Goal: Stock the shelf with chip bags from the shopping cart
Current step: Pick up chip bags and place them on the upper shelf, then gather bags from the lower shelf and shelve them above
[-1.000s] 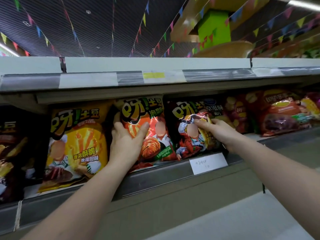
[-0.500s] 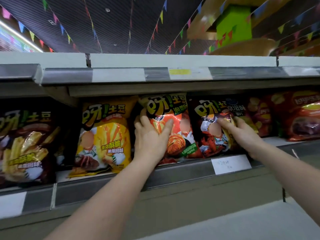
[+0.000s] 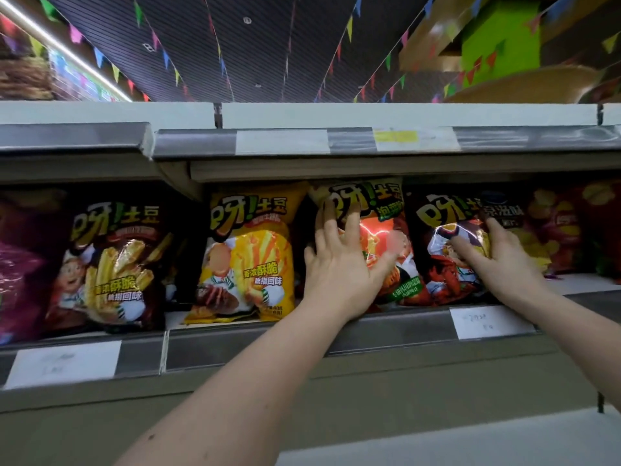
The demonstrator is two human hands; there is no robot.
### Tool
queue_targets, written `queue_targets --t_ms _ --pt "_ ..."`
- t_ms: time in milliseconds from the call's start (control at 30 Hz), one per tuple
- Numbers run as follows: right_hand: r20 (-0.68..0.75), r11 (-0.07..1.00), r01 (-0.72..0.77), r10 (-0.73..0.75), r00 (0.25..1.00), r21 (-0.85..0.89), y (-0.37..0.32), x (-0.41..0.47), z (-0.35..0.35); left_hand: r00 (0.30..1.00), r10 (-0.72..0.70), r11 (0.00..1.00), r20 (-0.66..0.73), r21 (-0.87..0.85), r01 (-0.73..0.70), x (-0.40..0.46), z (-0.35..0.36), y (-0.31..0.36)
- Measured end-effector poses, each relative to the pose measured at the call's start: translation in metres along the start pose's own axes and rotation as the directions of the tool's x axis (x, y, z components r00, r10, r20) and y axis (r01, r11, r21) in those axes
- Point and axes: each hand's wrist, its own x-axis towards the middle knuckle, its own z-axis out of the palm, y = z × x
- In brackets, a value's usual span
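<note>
An orange chip bag stands upright on the shelf. My left hand presses flat on its front with the fingers spread. Right beside it stands a black chip bag with a red crayfish picture. My right hand grips that bag at its right edge, thumb across the front and fingers curled round the side. The two bags touch each other. The shopping cart is out of view.
A yellow chip bag and a dark brown one stand to the left, a purple bag at the far left, red bags to the right. The upper shelf's edge hangs low over the bags. White price tags sit on the rail.
The view has swung left, so the brown and purple bags now show. My left fingers have spread higher over the orange bag. My right hand stays on the black bag's edge.
</note>
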Motion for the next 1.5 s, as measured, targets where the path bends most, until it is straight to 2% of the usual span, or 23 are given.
queue_targets --t_ms 133,233,400,467,567,700,833,900,1033,1167,1333,1500 --pt "0.045 1.0 -0.028 0.028 0.999 0.013 -0.008 0.0 -0.007 0.999 0.014 0.999 0.043 -0.033 -0.012 -0.002 -0.005 -0.002" --pt "-0.032 0.999 -0.006 0.004 0.999 -0.053 -0.017 -0.003 -0.011 1.0 0.014 0.986 -0.018 -0.163 -0.016 -0.012 -0.007 -0.007" --pt "-0.197 0.967 0.245 -0.253 0.947 -0.066 -0.052 -0.018 -0.014 0.976 0.029 0.938 -0.217 -0.331 -0.101 -0.032 -0.011 -0.02" --pt "-0.187 0.922 0.384 -0.386 0.903 -0.046 -0.07 -0.028 -0.011 0.966 -0.051 0.904 -0.253 -0.422 -0.062 -0.038 -0.017 -0.029" --pt "-0.15 0.855 0.517 -0.515 0.844 -0.026 -0.094 -0.044 -0.001 0.954 -0.2 0.816 -0.225 -0.577 0.035 -0.042 -0.028 -0.044" --pt "-0.09 0.81 0.582 -0.576 0.813 0.074 -0.117 -0.062 0.013 0.926 -0.368 0.569 -0.085 -0.808 0.153 -0.036 -0.041 -0.057" --pt "-0.047 0.788 0.595 -0.596 0.801 0.157 -0.126 -0.07 0.027 0.903 -0.429 0.404 -0.006 -0.896 0.185 -0.031 -0.051 -0.055" --pt "-0.042 0.776 0.608 -0.61 0.791 0.171 -0.131 -0.072 0.032 0.908 -0.419 0.363 0.026 -0.911 0.194 -0.035 -0.056 -0.055" --pt "0.001 0.748 0.623 -0.64 0.769 0.229 -0.147 -0.082 0.043 0.909 -0.416 0.34 0.027 -0.922 0.183 -0.051 -0.066 -0.066" --pt "0.023 0.721 0.638 -0.667 0.744 0.271 -0.18 -0.099 0.058 0.88 -0.474 0.362 -0.03 -0.918 0.164 -0.071 -0.085 -0.093" --pt "0.001 0.653 0.661 -0.712 0.702 0.369 -0.255 -0.132 0.093 0.837 -0.529 0.459 -0.141 -0.877 0.142 -0.109 -0.14 -0.157" --pt "-0.017 0.532 0.655 -0.769 0.639 0.537 -0.355 -0.186 0.141 0.808 -0.535 0.579 -0.247 -0.803 0.138 -0.161 -0.212 -0.231"
